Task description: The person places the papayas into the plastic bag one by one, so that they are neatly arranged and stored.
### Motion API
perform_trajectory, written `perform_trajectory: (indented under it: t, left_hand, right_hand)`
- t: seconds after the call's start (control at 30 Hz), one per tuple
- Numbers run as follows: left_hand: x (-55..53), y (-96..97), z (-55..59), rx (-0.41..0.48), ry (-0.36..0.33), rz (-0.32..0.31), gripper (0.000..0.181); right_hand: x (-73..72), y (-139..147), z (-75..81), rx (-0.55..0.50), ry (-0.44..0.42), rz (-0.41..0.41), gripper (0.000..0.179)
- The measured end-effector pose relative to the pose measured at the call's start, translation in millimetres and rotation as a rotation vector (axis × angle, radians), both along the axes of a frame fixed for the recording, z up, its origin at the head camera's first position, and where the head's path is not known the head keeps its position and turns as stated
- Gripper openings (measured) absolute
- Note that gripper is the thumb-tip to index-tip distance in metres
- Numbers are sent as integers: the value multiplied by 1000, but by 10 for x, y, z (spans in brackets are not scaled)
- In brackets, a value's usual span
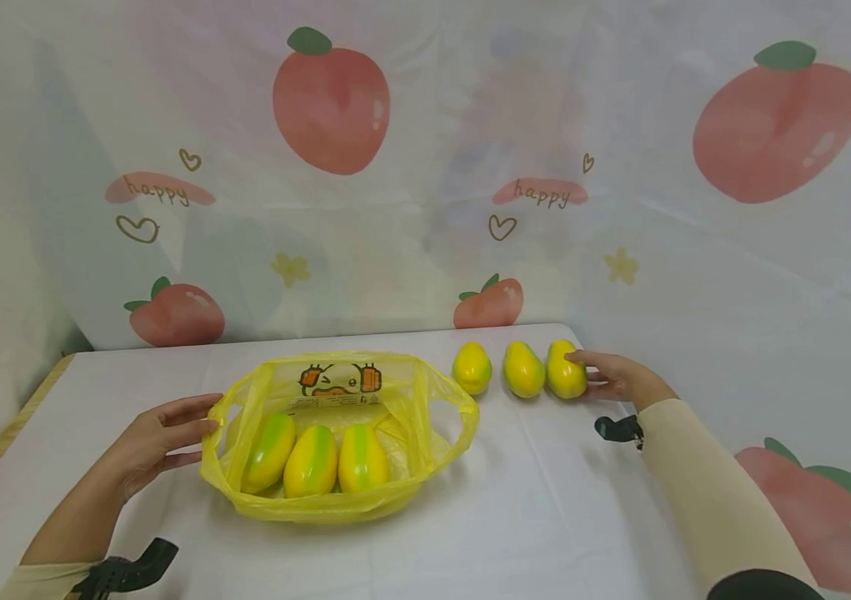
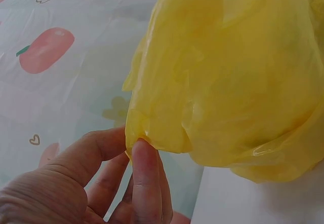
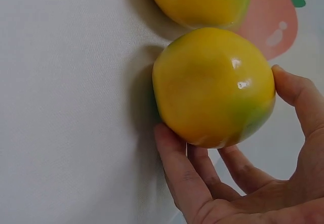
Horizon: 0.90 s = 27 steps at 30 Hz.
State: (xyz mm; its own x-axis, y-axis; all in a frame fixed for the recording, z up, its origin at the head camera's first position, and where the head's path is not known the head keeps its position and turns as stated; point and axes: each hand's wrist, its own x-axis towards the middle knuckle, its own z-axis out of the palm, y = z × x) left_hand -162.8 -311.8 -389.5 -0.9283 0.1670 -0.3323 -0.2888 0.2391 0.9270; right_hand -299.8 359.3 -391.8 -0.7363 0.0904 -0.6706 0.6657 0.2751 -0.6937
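A yellow plastic bag [image 1: 335, 509] lies with its mouth spread wide on the table. Inside it, three yellow-green mangoes [image 1: 310, 461] sit side by side. My left hand [image 1: 162, 437] pinches the bag's left handle edge between thumb and fingers, as the left wrist view shows closely. To the right of the bag, a row of three more mangoes begins with one mango [image 1: 473, 368] near the bag's right handle and another mango [image 1: 523, 369] in the middle. My right hand [image 1: 620, 379] holds the rightmost mango [image 3: 212, 87], thumb on one side and fingers on the other.
The table [image 1: 515, 508] has a white cover, with a wooden edge [image 1: 5, 433] showing at the left. Behind it and on the right hangs a pale curtain [image 1: 410, 225] printed with peaches, hearts and flowers. A black wrist mount [image 1: 618, 429] sits below my right hand.
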Motion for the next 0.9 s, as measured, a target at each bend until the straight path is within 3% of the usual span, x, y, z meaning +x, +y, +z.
perform_trajectory:
  t: [0.47, 0.9]
  left_hand:
    - [9, 14, 27, 2, 9, -2, 66]
    - [22, 5, 20, 2, 6, 8, 66]
  right_hand:
    - [120, -11, 99, -10, 2, 32, 94]
    - [225, -30, 217, -14, 26, 129, 94]
